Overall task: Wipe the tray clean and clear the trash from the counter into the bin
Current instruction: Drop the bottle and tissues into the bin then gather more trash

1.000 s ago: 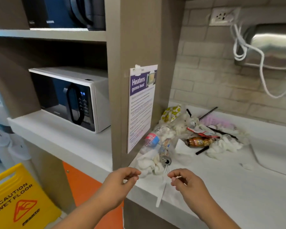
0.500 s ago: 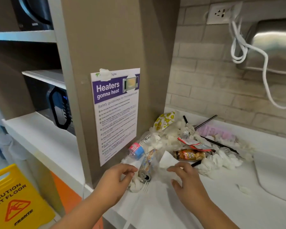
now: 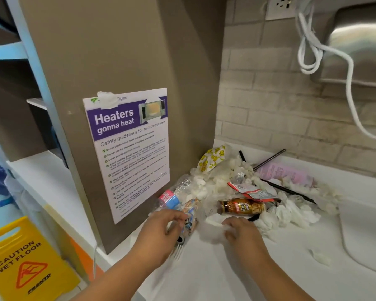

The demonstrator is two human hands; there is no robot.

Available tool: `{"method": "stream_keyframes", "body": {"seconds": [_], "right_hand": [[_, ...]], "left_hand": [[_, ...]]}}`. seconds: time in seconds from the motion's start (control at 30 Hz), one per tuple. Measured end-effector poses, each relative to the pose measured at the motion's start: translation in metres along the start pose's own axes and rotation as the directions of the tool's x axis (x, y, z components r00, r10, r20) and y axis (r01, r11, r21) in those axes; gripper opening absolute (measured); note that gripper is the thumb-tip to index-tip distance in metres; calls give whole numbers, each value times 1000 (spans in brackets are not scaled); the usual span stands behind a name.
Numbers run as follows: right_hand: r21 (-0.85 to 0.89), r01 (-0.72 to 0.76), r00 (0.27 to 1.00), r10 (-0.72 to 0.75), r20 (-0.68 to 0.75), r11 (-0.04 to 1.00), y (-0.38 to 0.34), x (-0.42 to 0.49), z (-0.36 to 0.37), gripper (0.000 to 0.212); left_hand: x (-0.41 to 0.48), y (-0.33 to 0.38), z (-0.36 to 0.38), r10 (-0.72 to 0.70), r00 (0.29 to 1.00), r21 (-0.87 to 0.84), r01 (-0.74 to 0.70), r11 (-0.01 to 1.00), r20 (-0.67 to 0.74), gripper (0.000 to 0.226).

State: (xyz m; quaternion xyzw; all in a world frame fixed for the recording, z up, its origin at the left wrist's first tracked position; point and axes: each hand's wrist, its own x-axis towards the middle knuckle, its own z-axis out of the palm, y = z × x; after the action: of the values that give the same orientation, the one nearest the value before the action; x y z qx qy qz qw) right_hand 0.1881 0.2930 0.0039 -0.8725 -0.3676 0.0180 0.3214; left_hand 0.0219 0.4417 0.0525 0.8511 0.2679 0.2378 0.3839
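Note:
A heap of trash lies on the white counter (image 3: 237,274) in the corner: a clear plastic bottle (image 3: 178,191), a crushed drink can (image 3: 191,216), a brown bottle (image 3: 241,206), a red-and-white sachet (image 3: 252,191), a smiley-print wrapper (image 3: 213,157), black straws (image 3: 269,158), pink paper (image 3: 284,172) and crumpled white tissues (image 3: 289,213). My left hand (image 3: 161,233) curls its thumb and fingers at the can. My right hand (image 3: 243,235) grips a blurred white tissue (image 3: 213,234). A white tray (image 3: 360,246) lies flat at the right.
A plastic fork (image 3: 178,250) lies by my left hand and a tissue scrap (image 3: 319,257) near the tray. A brown partition with a microwave poster (image 3: 128,148) stands left of the heap. A steel wall unit (image 3: 356,44) and white cord (image 3: 313,51) hang above. A yellow wet-floor sign (image 3: 24,263) stands below left.
The view has moved closer to the heap. Both hands reached forward from the counter edge; the left arrived at the can, the right closed on a white tissue.

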Motion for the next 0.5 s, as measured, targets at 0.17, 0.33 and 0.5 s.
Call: {"method": "stream_keyframes", "body": {"seconds": [0.17, 0.33, 0.5], "right_hand": [[340, 51, 993, -12, -116, 939, -3, -2, -23, 42], [502, 206, 973, -123, -194, 840, -22, -3, -37, 50], [479, 251, 964, -172, -204, 841, -32, -4, -41, 11]], "left_hand": [[12, 20, 21, -10, 999, -264, 20, 964, 36, 36], [25, 37, 34, 0, 949, -542, 180, 821, 314, 82], [26, 44, 47, 77, 919, -568, 172, 805, 387, 66]]}}
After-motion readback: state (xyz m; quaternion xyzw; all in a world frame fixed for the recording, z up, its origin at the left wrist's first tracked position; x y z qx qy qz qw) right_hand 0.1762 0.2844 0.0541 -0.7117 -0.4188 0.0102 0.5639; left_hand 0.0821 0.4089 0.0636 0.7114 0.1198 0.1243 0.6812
